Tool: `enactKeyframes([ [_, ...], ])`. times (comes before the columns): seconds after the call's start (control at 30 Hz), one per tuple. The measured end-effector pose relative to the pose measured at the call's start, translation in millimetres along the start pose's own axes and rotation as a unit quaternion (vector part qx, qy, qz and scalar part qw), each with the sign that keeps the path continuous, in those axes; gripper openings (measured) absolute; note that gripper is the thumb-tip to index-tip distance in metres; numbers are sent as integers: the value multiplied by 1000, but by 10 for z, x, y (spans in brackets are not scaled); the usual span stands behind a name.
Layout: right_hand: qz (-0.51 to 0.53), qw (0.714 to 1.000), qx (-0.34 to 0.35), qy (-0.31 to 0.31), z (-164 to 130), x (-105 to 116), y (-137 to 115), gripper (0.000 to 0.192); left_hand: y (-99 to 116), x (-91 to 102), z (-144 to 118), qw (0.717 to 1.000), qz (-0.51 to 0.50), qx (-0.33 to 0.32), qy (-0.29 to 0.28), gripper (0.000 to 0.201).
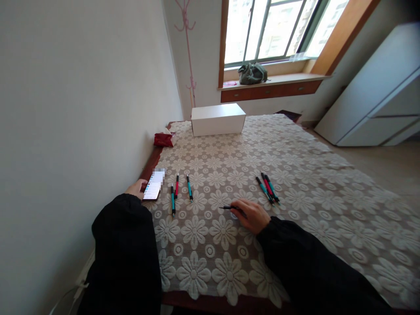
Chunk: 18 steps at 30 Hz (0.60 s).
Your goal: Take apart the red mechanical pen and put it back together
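Observation:
At the table's left edge, my left hand (134,189) grips the side of a lit phone (152,186); part of the phone's screen is blurred out. My right hand (252,215) is closed around a pen (225,207), whose dark tip points left just above the tablecloth; most of its barrel is hidden by my fingers. Between the hands lie a red pen (176,186), a teal pen (173,200) and another teal pen (189,188), spaced apart. Beyond my right hand, a second red pen (267,184) rests between two teal-and-black pens (263,189).
A floral lace tablecloth (215,164) covers the table. Toward the far end stand a white box (218,124) and a red packet (163,139). The wall (98,87) runs close along the left side. A grey-green bag (252,73) sits on the windowsill.

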State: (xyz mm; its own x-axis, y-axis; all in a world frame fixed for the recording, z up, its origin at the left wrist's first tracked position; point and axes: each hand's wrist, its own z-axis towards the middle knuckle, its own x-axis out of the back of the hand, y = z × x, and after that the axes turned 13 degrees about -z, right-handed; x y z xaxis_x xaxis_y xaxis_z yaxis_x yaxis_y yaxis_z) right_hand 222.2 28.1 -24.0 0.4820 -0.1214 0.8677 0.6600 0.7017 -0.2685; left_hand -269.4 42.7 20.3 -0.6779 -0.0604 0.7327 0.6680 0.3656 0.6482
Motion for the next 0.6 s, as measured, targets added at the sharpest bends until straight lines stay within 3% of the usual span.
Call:
enactKeyframes([
  [0.33, -5, 1000, 2, -13, -8, -12, 17, 19, 1, 35, 8, 999, -6, 18, -30, 84],
  [0.6, -7, 1000, 2, -13, -4, 1, 2, 18, 57, 19, 10, 999, 28, 18, -6, 78],
])
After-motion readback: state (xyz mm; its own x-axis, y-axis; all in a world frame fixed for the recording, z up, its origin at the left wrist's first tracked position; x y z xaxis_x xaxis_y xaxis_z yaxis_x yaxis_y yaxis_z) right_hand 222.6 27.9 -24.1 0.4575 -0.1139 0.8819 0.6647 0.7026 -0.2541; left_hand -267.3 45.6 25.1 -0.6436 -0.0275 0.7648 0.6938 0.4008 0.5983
